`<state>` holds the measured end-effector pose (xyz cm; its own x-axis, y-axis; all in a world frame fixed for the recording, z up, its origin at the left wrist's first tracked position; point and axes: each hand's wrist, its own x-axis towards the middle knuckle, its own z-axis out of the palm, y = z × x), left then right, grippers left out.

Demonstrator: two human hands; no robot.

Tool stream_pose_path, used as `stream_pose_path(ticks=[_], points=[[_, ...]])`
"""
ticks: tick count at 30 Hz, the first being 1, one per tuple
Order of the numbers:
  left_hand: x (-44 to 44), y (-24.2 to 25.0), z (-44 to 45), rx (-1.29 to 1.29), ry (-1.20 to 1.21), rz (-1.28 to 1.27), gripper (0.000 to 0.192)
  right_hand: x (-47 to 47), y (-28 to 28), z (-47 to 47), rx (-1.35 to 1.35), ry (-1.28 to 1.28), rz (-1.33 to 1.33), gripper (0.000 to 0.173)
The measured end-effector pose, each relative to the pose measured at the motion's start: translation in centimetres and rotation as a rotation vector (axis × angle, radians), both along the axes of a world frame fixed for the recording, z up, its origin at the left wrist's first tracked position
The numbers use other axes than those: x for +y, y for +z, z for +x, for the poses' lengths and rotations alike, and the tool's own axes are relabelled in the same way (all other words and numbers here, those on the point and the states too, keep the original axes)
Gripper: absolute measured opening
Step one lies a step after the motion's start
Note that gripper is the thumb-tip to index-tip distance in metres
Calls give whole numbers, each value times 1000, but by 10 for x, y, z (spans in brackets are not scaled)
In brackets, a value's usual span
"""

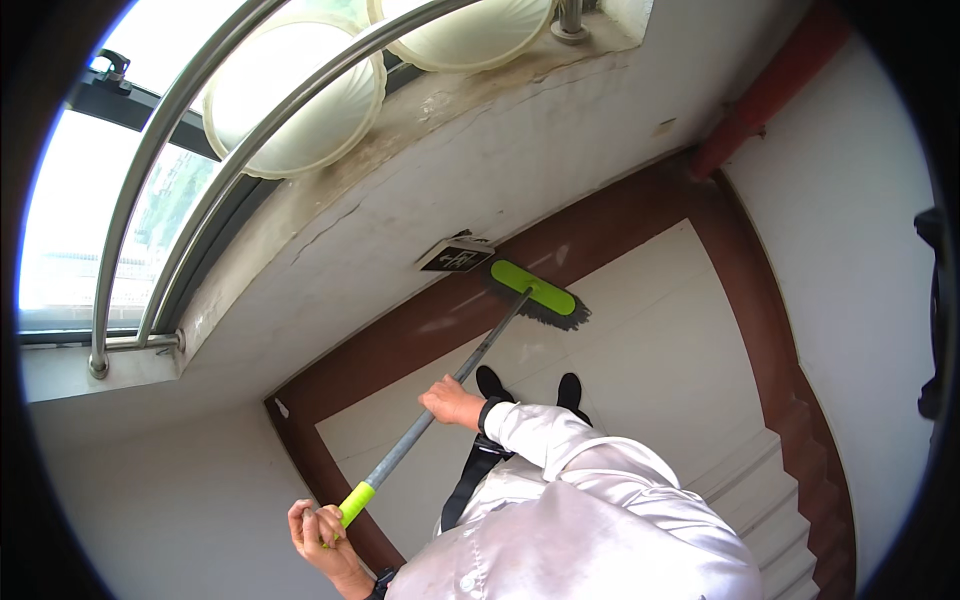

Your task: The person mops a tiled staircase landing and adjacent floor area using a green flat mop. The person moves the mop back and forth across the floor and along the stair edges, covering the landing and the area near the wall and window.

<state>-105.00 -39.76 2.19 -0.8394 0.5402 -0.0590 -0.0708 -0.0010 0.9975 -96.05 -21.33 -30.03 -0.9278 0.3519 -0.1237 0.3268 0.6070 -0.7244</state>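
A push broom lies diagonally across the view, its green head and dark bristles resting on the floor near the wall. Partway down its grey metal handle, my right hand is wrapped around the pole. At the lower left, my left hand holds the yellow-green grip at the handle's end, with some fingers raised. The bristles reach across the brown floor border onto the pale tiles. My dark shoes stand just short of the broom head.
A lit-arrow exit sign juts from the wall low beside the broom head. Steel rails guard the window, with shell-patterned lampshades on the sill behind them. Stairs lie at the right; a red pipe stands in the far corner.
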Motion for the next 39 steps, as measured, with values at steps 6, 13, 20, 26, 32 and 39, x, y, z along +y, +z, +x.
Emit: stream_pose_path(ticks=[6, 13, 20, 26, 32, 39], points=[[4, 3, -2, 8, -102, 77, 20, -6, 13, 17, 83, -98, -98, 18], [84, -55, 52, -147, -318, 41, 15, 64, -19, 126, -147, -423, 102, 15], [106, -71, 102, -197, -511, -27, 16, 47, -43, 224, -214, -589, 53, 14], [86, -29, 60, -200, -487, 35, 16, -14, -7, 183, -236, -373, -263, 24], [103, -18, 52, -195, -552, 92, 16, -12, 15, 184, -193, -361, -333, 23], [168, -59, 85, -250, -754, -36, 16, 11, -27, 240, -251, -803, -192, 17]])
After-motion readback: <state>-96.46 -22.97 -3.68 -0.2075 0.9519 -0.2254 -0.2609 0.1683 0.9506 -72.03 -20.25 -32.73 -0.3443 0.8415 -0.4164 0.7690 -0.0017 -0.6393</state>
